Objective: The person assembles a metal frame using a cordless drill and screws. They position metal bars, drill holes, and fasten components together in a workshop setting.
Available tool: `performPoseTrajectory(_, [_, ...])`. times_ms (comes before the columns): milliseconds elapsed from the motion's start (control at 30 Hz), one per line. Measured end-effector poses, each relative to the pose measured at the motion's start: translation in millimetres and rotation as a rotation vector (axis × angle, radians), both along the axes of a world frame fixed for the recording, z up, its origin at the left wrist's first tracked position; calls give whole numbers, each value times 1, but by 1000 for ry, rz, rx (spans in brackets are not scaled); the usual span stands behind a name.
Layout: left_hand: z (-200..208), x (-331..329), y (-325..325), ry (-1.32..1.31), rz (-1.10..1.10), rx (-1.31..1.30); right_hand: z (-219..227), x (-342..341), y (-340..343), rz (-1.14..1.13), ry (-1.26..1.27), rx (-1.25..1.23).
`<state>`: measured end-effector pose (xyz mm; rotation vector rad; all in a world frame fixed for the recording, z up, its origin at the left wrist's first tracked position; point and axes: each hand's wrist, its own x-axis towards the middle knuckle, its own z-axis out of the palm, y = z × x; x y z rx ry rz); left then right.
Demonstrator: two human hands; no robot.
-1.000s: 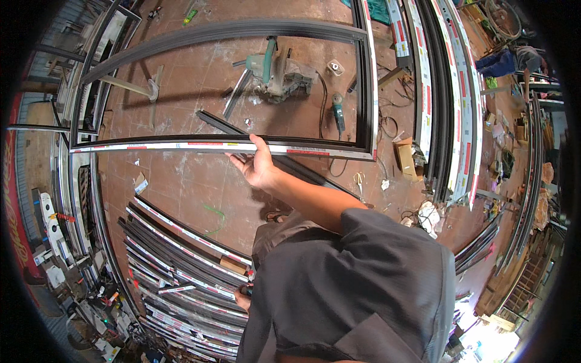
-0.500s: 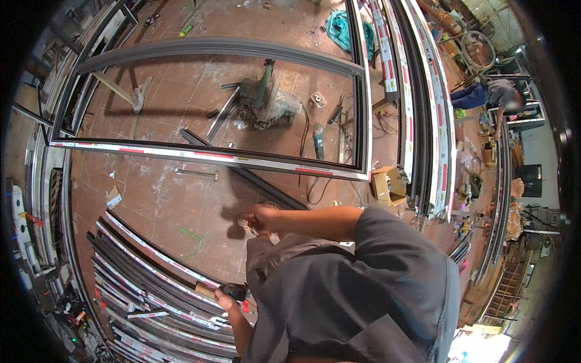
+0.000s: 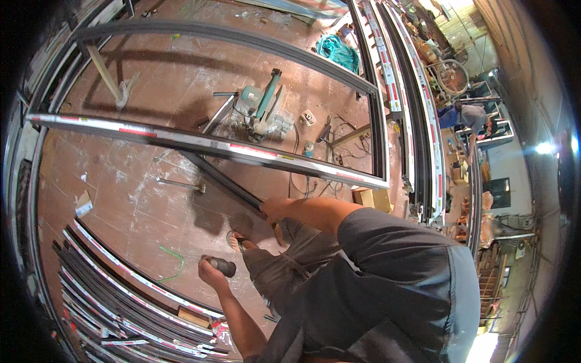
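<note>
My left hand (image 3: 210,273) is wrapped round a short, dark cylindrical thing (image 3: 224,267), lifted above the floor beside a stack of long bars; its exact kind I cannot make out. My right hand (image 3: 273,209) hangs in front of my right thigh, over the near end of a dark bar (image 3: 230,181) lying on the floor. Its fingers are smeared and mostly hidden. Ahead of both hands stands a large dark rectangular frame (image 3: 248,152), its near side covered with white and red film. Whether the right hand touches anything cannot be seen.
A green cut-off saw (image 3: 261,109) sits on the floor inside the frame, with cables and a small tub (image 3: 308,117) nearby. Film-covered bars (image 3: 139,284) are stacked at near left, more (image 3: 417,121) at right. A cardboard box (image 3: 373,198) stands near my right arm. Another person (image 3: 471,116) works far right.
My left hand has risen from the stacked bars with the dark cylindrical thing. My right hand has shifted slightly right. The view has swung, and my sandalled foot now shows.
</note>
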<state>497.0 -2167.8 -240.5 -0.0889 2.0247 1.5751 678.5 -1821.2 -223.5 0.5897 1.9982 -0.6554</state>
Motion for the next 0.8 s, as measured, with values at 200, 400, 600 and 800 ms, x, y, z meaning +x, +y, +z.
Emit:
performPoseTrajectory(200, [-51, -12, 81, 134, 149, -77, -51, -33, 51, -172, 157, 52])
performPoseTrajectory(400, [-127, -20, 164, 173, 125, 63, -215, 7, 135, 528, 51, -6])
performPoseTrajectory(600, [-206, -34, 211, 0, 19, 234, -385, 98, 303, 156, -27, 161])
performPoseTrajectory(800, [-229, -40, 238, 135, -170, 196, -513, 164, 460, -47, -100, 353])
